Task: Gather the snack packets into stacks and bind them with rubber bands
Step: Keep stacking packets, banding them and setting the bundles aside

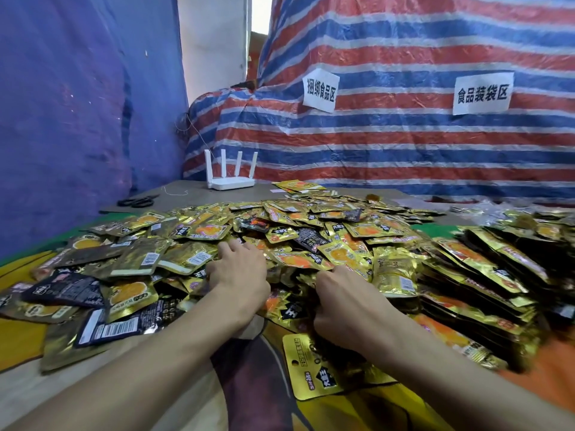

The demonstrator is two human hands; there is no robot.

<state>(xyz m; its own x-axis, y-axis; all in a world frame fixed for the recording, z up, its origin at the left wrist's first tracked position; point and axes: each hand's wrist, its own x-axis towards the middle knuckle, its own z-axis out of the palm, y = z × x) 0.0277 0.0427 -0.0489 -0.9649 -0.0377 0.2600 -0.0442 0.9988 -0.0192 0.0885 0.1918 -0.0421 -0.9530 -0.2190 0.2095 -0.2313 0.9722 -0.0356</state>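
A wide heap of gold and black snack packets covers the table in front of me. My left hand lies palm down on the middle of the heap, fingers spread over loose packets. My right hand is curled, its fingers closed around a small bunch of packets at the heap's near edge. One gold packet lies alone under my right forearm. Ordered rows of stacked packets stand at the right. No rubber band is visible.
A white router with several antennas stands at the table's far edge. Black scissors lie at the far left. A striped tarpaulin with two paper signs rises behind. A blue sheet hangs on the left.
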